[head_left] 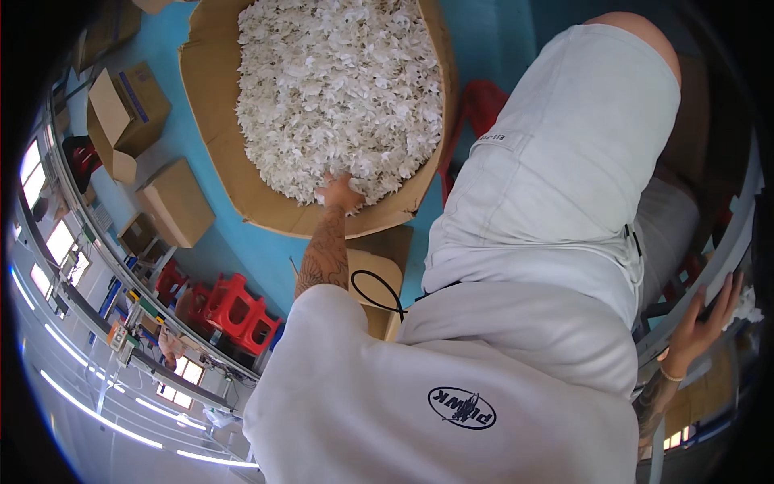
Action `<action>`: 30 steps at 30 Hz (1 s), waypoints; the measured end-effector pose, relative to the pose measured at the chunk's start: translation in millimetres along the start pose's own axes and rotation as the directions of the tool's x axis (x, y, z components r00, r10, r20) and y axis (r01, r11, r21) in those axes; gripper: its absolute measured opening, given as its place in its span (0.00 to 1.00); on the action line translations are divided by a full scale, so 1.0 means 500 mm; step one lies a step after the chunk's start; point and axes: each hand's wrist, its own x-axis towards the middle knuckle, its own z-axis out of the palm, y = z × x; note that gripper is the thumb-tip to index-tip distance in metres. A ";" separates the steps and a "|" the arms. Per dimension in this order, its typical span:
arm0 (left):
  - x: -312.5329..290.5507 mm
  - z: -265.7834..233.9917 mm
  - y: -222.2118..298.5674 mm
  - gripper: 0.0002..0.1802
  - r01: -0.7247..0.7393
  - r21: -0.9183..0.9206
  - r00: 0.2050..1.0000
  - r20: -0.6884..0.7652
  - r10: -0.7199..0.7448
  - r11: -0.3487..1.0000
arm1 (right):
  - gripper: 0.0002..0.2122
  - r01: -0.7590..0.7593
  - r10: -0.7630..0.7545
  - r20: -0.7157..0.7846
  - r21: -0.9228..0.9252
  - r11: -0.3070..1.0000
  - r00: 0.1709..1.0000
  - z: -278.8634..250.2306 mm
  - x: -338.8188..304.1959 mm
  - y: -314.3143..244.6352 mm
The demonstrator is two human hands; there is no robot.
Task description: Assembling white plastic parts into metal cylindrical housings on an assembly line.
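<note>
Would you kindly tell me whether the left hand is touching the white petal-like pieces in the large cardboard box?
Touching. The head view shows the left hand with its fingertips sunk among the white pieces.

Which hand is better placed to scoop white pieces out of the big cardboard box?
Probably the left hand: it is down at the white pieces inside the cardboard box. The right hand is at the view's far right, away from that box, near a small white clump.
</note>
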 end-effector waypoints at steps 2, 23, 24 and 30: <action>-0.012 0.009 0.001 0.43 -0.014 -0.044 0.995 -0.095 0.010 0.999 | 0.20 0.010 -0.010 0.014 -0.024 1.000 1.000 -0.002 0.002 0.000; -0.016 0.024 -0.027 0.37 -0.102 -0.223 0.956 -0.292 0.033 0.969 | 0.21 -0.005 0.005 0.002 -0.017 1.000 1.000 -0.001 -0.001 0.003; -0.021 0.022 -0.024 0.37 -0.100 -0.222 0.955 -0.296 0.031 0.970 | 0.21 -0.006 0.006 -0.001 -0.014 1.000 1.000 0.000 0.000 0.005; -0.051 0.016 0.017 0.36 -0.101 -0.216 0.937 -0.350 0.020 0.971 | 0.20 0.014 -0.014 0.001 -0.040 0.999 1.000 -0.001 -0.001 0.006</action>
